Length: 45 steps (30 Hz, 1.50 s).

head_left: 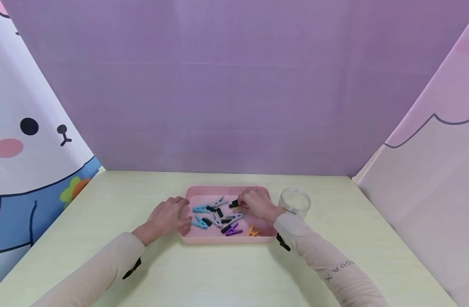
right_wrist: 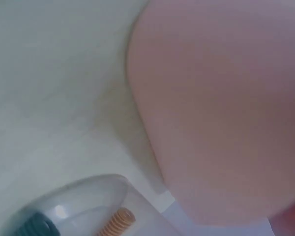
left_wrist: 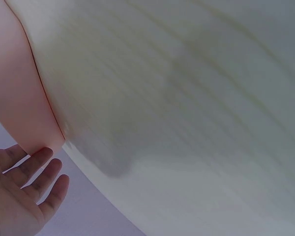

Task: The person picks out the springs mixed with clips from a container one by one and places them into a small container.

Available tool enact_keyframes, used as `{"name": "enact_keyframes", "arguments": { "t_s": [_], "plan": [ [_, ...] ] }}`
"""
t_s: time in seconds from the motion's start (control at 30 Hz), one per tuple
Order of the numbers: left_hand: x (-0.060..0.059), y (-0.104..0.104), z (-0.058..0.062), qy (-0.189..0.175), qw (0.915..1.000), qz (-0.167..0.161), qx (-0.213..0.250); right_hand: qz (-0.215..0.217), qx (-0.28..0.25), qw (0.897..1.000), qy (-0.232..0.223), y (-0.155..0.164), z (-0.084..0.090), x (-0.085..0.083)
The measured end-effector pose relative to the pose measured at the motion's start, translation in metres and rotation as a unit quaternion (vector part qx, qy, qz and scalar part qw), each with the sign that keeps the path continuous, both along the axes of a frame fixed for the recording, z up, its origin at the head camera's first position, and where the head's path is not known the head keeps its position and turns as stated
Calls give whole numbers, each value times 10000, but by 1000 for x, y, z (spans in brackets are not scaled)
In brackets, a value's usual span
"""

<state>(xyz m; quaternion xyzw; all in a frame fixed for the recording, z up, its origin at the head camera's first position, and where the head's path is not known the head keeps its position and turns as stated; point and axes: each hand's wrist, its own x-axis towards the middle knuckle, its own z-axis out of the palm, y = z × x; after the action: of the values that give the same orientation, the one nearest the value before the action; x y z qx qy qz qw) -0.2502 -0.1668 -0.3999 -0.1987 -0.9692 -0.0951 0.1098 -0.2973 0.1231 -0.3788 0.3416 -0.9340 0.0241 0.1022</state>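
The right hand [head_left: 257, 204] was down inside the pink tray [head_left: 226, 239], fingers curled and pinching a black-and-orange clothespin [head_left: 234, 206] at the tray's middle right. The rest of the pegs lay loose on the tray floor: two blue clothespins [head_left: 201, 209] on the left, grey ones [head_left: 220, 202] across the centre, a purple clothespin [head_left: 233, 231] and an orange clothespin [head_left: 253, 232] by the near rim. The left hand [head_left: 168, 215] rested at the tray's left edge, fingers relaxed and spread, holding nothing; the left wrist view showed those fingers [left_wrist: 39, 167] straight beside the pink wall [left_wrist: 19, 98]. A clear jar [head_left: 294, 201] stood just beside the tray's right side, close behind the right wrist. The right wrist view was badly blurred, so the ribbed orange shape [right_wrist: 115, 222] seen through curved clear plastic was probably a peg, though that could not be told for sure. All of it sat on a pale table [head_left: 104, 204] before a purple backdrop [head_left: 234, 85].
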Motion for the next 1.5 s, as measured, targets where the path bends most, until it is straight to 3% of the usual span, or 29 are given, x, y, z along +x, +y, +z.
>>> {"name": "enact_keyframes", "arguments": {
  "t_s": [0.83,1.5],
  "plan": [
    [1,-2,2,-36,10000,50,-61,-81,173,9991,368,26,57,16],
    [1,-2,1,10,10000,45,-16,-334,-179,9974,615,76,71,35]
  ]
}}
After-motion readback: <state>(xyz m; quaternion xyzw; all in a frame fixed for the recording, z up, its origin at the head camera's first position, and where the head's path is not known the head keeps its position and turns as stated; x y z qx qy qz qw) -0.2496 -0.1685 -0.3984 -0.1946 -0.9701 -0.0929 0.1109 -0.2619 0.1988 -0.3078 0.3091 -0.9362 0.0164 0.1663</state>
